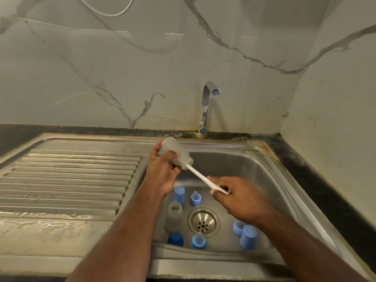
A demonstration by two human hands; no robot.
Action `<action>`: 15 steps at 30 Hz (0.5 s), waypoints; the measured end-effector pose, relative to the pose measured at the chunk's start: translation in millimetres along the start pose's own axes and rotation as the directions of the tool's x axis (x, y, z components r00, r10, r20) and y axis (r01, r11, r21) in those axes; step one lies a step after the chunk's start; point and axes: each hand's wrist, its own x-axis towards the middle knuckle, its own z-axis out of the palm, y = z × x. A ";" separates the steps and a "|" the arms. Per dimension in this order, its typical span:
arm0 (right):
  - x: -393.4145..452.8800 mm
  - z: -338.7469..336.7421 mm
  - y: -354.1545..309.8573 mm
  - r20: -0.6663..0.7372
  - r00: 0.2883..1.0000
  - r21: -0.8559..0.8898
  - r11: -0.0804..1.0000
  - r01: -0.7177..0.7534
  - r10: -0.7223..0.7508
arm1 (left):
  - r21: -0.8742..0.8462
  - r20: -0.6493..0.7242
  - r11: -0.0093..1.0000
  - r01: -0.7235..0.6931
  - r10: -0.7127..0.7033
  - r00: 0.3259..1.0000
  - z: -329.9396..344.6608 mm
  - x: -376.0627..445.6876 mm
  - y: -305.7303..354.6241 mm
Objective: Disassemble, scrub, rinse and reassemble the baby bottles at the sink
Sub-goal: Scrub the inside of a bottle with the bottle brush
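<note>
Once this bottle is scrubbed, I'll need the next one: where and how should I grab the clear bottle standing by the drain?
Grip the clear bottle round its body from above and the left. It stands upright, mouth up; blue parts crowd its far and near sides.

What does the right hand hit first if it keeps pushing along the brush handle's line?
Probably the left hand. The right hand pinches the white brush handle, which runs up-left into the mouth of the frosted bottle held there. Depth is unclear, so bottle mouth and fingers look about equally near.
</note>
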 end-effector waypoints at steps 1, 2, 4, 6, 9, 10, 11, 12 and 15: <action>0.5 -0.4 1.7 -0.026 0.999 0.042 0.999 -0.023 0.024 | -0.005 0.002 1.000 0.005 -0.005 1.000 0.7 -0.3 -0.3; 2.0 -0.5 2.9 -0.050 0.998 0.051 0.998 -0.038 0.040 | -0.009 0.004 1.000 0.012 -0.012 1.000 1.1 -0.4 -0.5; 4.0 1.8 4.8 -0.069 0.997 -0.041 0.999 -0.025 0.022 | -0.013 0.006 0.999 0.030 -0.030 1.000 1.1 -0.2 -1.5; 3.6 4.7 2.6 -0.064 0.998 -0.161 0.987 -0.008 -0.002 | -0.013 0.012 0.999 0.048 -0.048 0.999 -0.2 0.9 -2.0; 0.3 5.8 -5.4 -0.051 0.998 -0.287 0.957 0.031 -0.048 | -0.005 -0.020 0.998 0.059 -0.059 0.998 -0.9 1.7 -2.5; -1.4 6.5 -7.3 -0.050 0.997 -0.309 0.950 0.043 -0.061 | 0.001 -0.043 0.998 0.057 -0.057 0.997 -0.7 2.1 -3.3; -3.5 7.7 -7.8 -0.055 0.995 -0.328 0.943 0.055 -0.078 | 0.010 -0.062 0.998 0.056 -0.055 0.997 0.1 1.9 -3.9; -4.3 9.2 -7.4 -0.068 0.994 -0.350 0.935 0.060 -0.089 | 0.025 -0.076 0.998 0.050 -0.048 0.996 0.5 2.1 -4.2; -3.7 13.0 -3.4 -0.109 0.990 -0.455 0.890 0.031 -0.090 | 0.053 -0.083 0.998 0.043 -0.039 0.996 2.9 1.1 -6.5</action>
